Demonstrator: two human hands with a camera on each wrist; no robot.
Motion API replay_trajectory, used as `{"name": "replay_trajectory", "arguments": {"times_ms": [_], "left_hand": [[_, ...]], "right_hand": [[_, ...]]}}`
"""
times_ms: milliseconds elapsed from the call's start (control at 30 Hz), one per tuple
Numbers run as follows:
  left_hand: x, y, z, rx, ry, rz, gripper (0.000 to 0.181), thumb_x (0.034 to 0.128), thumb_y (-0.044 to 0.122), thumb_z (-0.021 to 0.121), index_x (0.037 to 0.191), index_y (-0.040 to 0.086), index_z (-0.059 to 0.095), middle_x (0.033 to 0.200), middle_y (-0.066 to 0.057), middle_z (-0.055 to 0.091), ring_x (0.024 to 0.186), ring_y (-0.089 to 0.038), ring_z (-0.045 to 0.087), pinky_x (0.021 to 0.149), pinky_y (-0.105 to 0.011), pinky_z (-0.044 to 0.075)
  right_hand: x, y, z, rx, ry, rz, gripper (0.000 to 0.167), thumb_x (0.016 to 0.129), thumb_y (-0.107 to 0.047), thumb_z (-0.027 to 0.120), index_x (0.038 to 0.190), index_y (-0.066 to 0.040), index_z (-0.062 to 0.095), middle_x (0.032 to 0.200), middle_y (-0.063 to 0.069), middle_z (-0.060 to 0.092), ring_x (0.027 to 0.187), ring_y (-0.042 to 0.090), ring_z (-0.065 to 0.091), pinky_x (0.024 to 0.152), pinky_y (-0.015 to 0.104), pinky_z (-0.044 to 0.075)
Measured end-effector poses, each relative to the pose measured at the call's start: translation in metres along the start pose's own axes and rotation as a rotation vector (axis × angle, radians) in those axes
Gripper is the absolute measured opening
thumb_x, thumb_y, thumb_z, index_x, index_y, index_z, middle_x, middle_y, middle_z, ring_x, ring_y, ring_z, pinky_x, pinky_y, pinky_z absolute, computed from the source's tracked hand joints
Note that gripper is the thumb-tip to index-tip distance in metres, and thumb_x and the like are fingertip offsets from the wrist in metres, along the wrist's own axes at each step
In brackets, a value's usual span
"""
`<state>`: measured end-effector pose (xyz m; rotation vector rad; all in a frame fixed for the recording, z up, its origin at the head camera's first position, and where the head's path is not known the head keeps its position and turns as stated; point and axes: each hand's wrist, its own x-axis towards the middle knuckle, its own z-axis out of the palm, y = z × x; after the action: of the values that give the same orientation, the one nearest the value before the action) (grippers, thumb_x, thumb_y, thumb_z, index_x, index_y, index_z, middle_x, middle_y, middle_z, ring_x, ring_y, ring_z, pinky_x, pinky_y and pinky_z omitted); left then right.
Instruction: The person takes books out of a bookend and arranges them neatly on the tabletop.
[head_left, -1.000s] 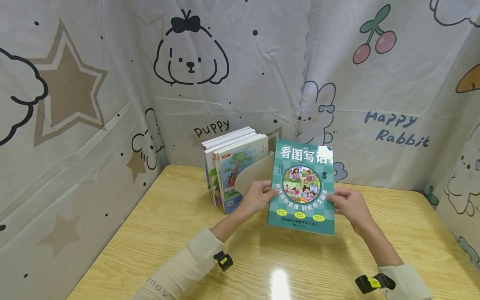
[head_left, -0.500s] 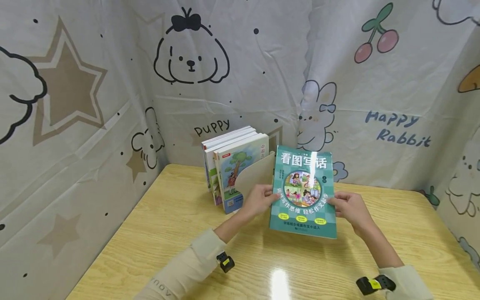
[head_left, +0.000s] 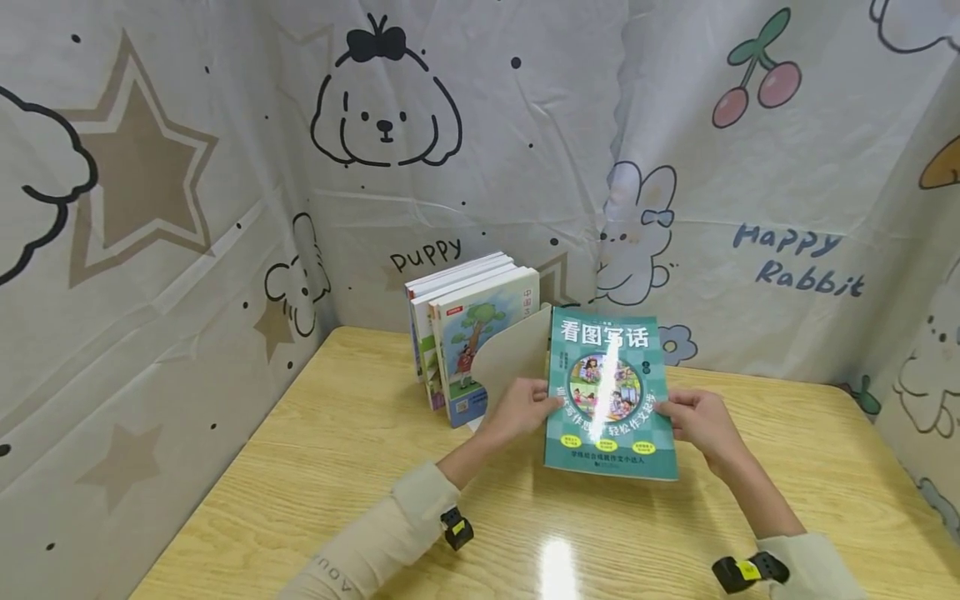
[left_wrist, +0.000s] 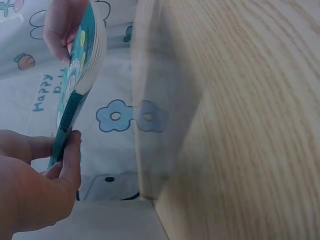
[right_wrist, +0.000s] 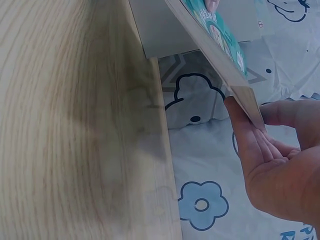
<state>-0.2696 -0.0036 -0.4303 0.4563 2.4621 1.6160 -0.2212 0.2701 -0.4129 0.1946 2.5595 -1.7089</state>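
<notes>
A green book [head_left: 609, 450] with a picture circle on its cover is held up above the table, cover facing the head camera and tilted back. The left hand [head_left: 517, 410] pinches its left edge, thumb on the cover. At the right edge the right hand [head_left: 701, 423] grips it the same way. In the left wrist view the left hand [left_wrist: 37, 182] has its fingers behind the book's spine [left_wrist: 70, 112]. The right wrist view shows the right hand [right_wrist: 280, 155] around the page edge of the book [right_wrist: 220, 57], with a gap between book and table.
Several books [head_left: 487, 321] stand upright in a pale holder [head_left: 517, 354] on the wooden table [head_left: 322, 442], left of the green book. Printed curtains [head_left: 480, 183] hang behind and beside the table. Black straps [head_left: 456, 528] are on both sleeves.
The green book has moved down a little and its top has tipped back, both hands staying on its edges. The glare on its cover has shifted. The books in the holder have not moved.
</notes>
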Motion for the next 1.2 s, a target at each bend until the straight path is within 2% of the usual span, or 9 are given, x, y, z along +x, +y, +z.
{"name": "replay_trajectory", "arguments": {"times_ms": [100, 300, 467, 533, 800, 900, 1000, 1067, 1200], "left_hand": [[0.001, -0.003, 0.002, 0.006, 0.008, -0.020, 0.018, 0.0958, 0.014, 0.069, 0.107, 0.001, 0.075, 0.063, 0.001, 0.060, 0.047, -0.008, 0.034, 0.043, -0.021, 0.025], [0.003, -0.004, 0.004, -0.007, 0.006, -0.044, 0.022, 0.0957, 0.014, 0.068, 0.111, -0.001, 0.073, 0.080, 0.000, 0.072, 0.050, -0.008, 0.038, 0.045, -0.020, 0.028], [0.004, -0.005, 0.004, 0.005, 0.005, -0.066, 0.020, 0.0953, 0.014, 0.069, 0.108, 0.000, 0.074, 0.059, 0.004, 0.053, 0.049, -0.008, 0.034, 0.044, -0.020, 0.026], [0.005, -0.005, 0.004, 0.023, -0.002, -0.083, 0.019, 0.0956, 0.016, 0.068, 0.107, 0.001, 0.074, 0.056, 0.003, 0.046, 0.049, -0.008, 0.033, 0.044, -0.020, 0.025], [0.009, -0.008, 0.006, 0.071, -0.012, -0.121, 0.019, 0.0956, 0.018, 0.069, 0.102, 0.001, 0.075, 0.055, 0.004, 0.043, 0.049, -0.007, 0.033, 0.044, -0.020, 0.026], [0.010, -0.009, 0.006, 0.072, -0.007, -0.128, 0.017, 0.0950, 0.016, 0.070, 0.099, 0.000, 0.075, 0.056, 0.003, 0.047, 0.050, -0.008, 0.035, 0.045, -0.020, 0.026], [0.011, -0.011, 0.006, 0.061, -0.010, -0.146, 0.018, 0.0953, 0.015, 0.069, 0.100, -0.002, 0.074, 0.064, 0.003, 0.060, 0.054, -0.008, 0.045, 0.048, -0.019, 0.033], [0.012, -0.012, 0.007, 0.044, -0.017, -0.159, 0.019, 0.0953, 0.015, 0.069, 0.102, -0.003, 0.074, 0.073, 0.001, 0.068, 0.061, -0.007, 0.055, 0.053, -0.019, 0.043], [0.013, -0.014, 0.008, -0.007, -0.018, -0.167, 0.019, 0.0941, 0.012, 0.071, 0.102, -0.005, 0.074, 0.083, -0.005, 0.073, 0.071, -0.013, 0.067, 0.066, -0.029, 0.057]], "right_hand": [[0.002, 0.005, 0.002, 0.017, -0.010, 0.003, 0.044, 0.099, -0.012, 0.058, 0.130, 0.018, 0.053, 0.111, 0.021, 0.068, 0.083, 0.013, 0.068, 0.073, 0.028, 0.058], [0.003, 0.008, 0.003, 0.019, -0.006, 0.000, 0.046, 0.100, -0.013, 0.058, 0.133, 0.019, 0.051, 0.118, 0.028, 0.065, 0.085, 0.014, 0.070, 0.075, 0.030, 0.059], [0.005, 0.010, 0.005, 0.018, -0.005, 0.020, 0.046, 0.101, -0.014, 0.059, 0.133, 0.018, 0.051, 0.119, 0.028, 0.065, 0.084, 0.015, 0.070, 0.074, 0.031, 0.059], [0.006, 0.012, 0.006, 0.022, -0.006, 0.036, 0.046, 0.101, -0.014, 0.060, 0.133, 0.018, 0.051, 0.117, 0.026, 0.066, 0.084, 0.015, 0.070, 0.074, 0.030, 0.059], [0.009, 0.016, 0.008, 0.009, 0.002, 0.053, 0.045, 0.100, -0.015, 0.061, 0.130, 0.019, 0.053, 0.112, 0.023, 0.068, 0.083, 0.015, 0.069, 0.072, 0.029, 0.059], [0.010, 0.017, 0.009, 0.005, 0.005, 0.063, 0.045, 0.101, -0.015, 0.061, 0.130, 0.018, 0.053, 0.112, 0.024, 0.068, 0.082, 0.014, 0.069, 0.071, 0.028, 0.059], [0.012, 0.018, 0.010, -0.002, 0.004, 0.073, 0.045, 0.101, -0.015, 0.060, 0.130, 0.019, 0.053, 0.112, 0.024, 0.068, 0.082, 0.014, 0.068, 0.070, 0.027, 0.058], [0.014, 0.019, 0.011, -0.007, 0.003, 0.081, 0.045, 0.101, -0.015, 0.060, 0.130, 0.019, 0.053, 0.111, 0.024, 0.068, 0.082, 0.014, 0.068, 0.070, 0.027, 0.058], [0.018, 0.021, 0.010, -0.024, -0.004, 0.096, 0.046, 0.101, -0.015, 0.059, 0.131, 0.019, 0.051, 0.113, 0.024, 0.068, 0.082, 0.013, 0.067, 0.070, 0.028, 0.058]]}}
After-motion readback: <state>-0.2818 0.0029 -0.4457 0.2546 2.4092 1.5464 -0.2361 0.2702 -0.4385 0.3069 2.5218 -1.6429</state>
